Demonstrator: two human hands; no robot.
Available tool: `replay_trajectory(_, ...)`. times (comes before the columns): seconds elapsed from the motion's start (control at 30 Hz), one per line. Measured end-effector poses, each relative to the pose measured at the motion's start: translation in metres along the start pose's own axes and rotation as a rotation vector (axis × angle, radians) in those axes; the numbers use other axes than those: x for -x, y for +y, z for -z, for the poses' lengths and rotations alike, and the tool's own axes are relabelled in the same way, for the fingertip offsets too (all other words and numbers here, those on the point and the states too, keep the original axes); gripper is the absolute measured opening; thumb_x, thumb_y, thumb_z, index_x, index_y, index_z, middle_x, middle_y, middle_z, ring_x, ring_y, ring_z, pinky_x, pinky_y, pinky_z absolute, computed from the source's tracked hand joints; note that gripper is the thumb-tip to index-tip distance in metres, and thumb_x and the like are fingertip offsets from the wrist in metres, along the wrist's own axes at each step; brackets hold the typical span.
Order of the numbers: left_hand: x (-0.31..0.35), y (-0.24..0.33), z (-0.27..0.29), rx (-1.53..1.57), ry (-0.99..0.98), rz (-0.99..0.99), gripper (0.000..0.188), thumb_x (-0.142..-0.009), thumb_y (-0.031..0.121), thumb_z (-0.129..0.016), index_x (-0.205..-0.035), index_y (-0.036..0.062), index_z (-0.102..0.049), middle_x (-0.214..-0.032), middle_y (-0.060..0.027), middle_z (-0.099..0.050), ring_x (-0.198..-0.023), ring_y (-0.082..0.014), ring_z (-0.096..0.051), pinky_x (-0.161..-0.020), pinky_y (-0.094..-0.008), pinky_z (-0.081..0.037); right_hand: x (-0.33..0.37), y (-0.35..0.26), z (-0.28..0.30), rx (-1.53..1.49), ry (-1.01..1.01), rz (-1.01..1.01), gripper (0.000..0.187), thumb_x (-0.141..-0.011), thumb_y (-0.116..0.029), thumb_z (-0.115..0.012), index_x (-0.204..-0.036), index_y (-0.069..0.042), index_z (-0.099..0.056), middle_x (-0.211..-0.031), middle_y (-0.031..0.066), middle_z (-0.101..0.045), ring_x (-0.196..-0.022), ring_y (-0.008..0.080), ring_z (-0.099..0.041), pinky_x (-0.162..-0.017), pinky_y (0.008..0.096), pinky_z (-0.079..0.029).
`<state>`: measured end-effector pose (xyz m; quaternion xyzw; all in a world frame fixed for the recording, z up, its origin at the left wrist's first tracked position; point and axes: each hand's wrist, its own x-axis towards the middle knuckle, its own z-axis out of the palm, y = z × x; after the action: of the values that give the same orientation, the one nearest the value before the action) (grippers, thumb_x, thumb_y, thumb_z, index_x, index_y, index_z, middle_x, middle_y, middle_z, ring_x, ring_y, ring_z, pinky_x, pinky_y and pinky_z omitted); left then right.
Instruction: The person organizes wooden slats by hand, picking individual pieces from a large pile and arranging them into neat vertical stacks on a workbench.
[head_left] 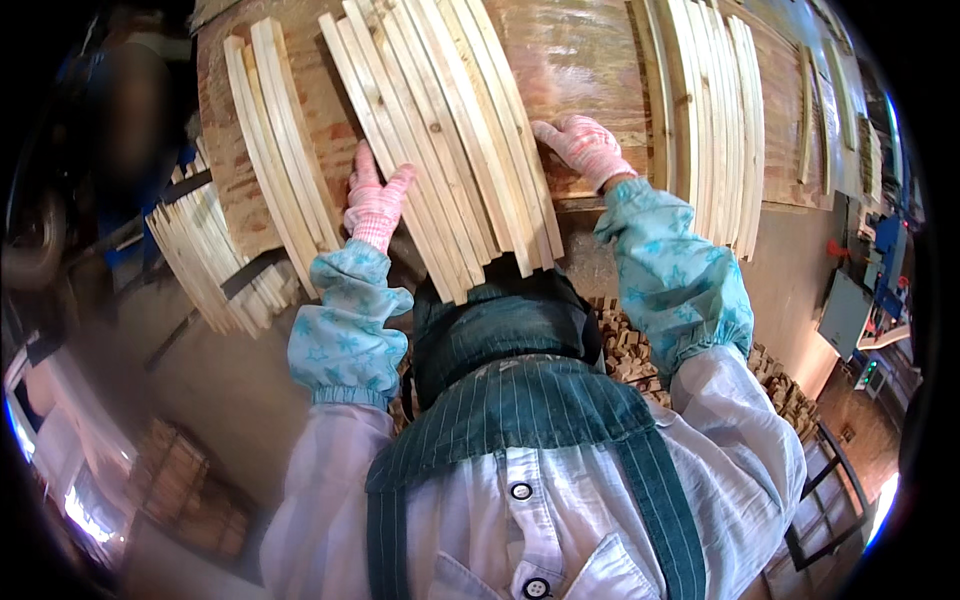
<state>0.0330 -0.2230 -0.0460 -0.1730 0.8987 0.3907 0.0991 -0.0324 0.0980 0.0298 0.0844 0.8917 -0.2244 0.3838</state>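
Observation:
A row of long pale wooden strips (440, 130) lies side by side between my two hands, their near ends jutting past the table edge at uneven lengths. At the row's left side is my left hand (375, 195), in a pink-and-white glove; its fingers point away from me, the thumb stands apart near the outermost strip. My right hand (585, 147), gloved alike, rests at the right side, fingers stretched toward the last strip, fingertips close against it. Neither hand wraps round a strip. Turquoise star-patterned sleeves cover both forearms.
A few strips (280, 140) lie left on the wooden tabletop (575, 60), and another row (715, 130) lies right. Lower left is a stack of strips (195, 255). Many short wood blocks (625, 345) are piled below the table. A grey box (845, 312) stands far right.

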Motion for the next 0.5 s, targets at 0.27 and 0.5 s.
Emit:
replay_trajectory(0.27, -0.029, 0.013, -0.016, -0.038, -0.239, 0.114, 0.088, -0.073, 0.049, -0.078, -0.143, 0.0104, -0.042, -0.136, -0.0231, -0.048, -0.124, -0.0397, -0.05, -0.101, -0.0466, -0.044, 0.033, -0.029, -0.059, -0.076, 0.324, -0.115, 0.092, -0.074, -0.062, -0.07, -0.138, -0.001, -0.044, -0.126, 0.0238, -0.057, -0.116, 0.0355, -0.058, -0.099, 0.0428, -0.047)
replay_trajectory(0.5, -0.012, 0.131, -0.074, -0.275, -0.509, -0.037, 0.101, -0.074, 0.048, -0.076, -0.15, 0.0051, -0.027, -0.142, -0.0262, -0.042, -0.129, -0.0409, -0.046, -0.103, -0.0451, -0.042, 0.068, 0.077, -0.021, -0.175, 0.316, -0.243, 0.07, -0.083, -0.052, -0.066, -0.131, -0.001, -0.055, -0.119, 0.0218, -0.062, -0.116, 0.0347, -0.058, -0.099, 0.04, -0.046)
